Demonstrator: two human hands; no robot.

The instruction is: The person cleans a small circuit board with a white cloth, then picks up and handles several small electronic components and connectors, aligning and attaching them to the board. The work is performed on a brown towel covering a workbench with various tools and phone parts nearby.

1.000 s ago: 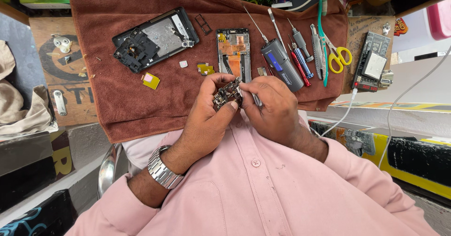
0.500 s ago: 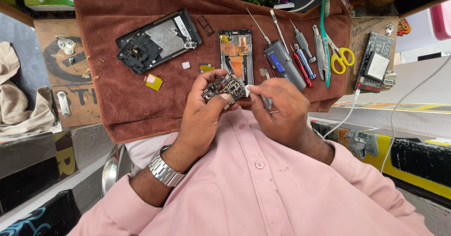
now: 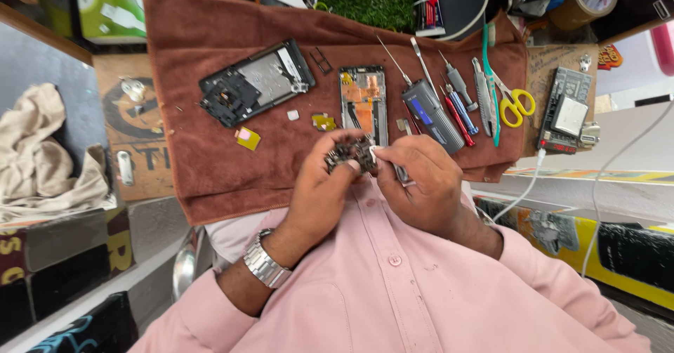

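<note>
Left hand (image 3: pixel 319 191): yours, clenched on the board (image 3: pixel 349 156), fingertips (image 3: pixel 351 167) pinching its left end; steel watch (image 3: pixel 267 262) on the wrist.
Right hand (image 3: pixel 421 181): yours, gripping the right end of the same board; thumb and forefinger meet at its edge. A thin metal tool (image 3: pixel 402 176) pokes out below the fingers; whether the hand holds it, you cannot tell.
Board: small dark circuit board, held up between both hands, above the near edge of the towel (image 3: pixel 210 184), close to your chest. Not touching the towel.
Towel: brown, spread over the counter (image 3: pixel 133 132), front edge hanging toward you.
Back cover (image 3: pixel 256 82): black phone shell lying tilted on the towel, left of the hands, well apart from them.
Frame (image 3: pixel 364 100): opened phone frame with orange inside, upright on the towel, just beyond the board.
Small parts: yellow chip (image 3: pixel 247 137) and a yellowish bit (image 3: pixel 324 122) lie between cover and frame.
Tools: grey device (image 3: pixel 432 114), red and blue screwdrivers (image 3: pixel 455 110), tweezers (image 3: pixel 484 96) in a row right of the frame.
Scissors (image 3: pixel 516 103): yellow-handled, at the towel's right edge.
Rag (image 3: pixel 49 156): beige cloth bunched far left, off the towel.
Shirt (image 3: pixel 393 290): pink, buttoned, fills the lower view.
</note>
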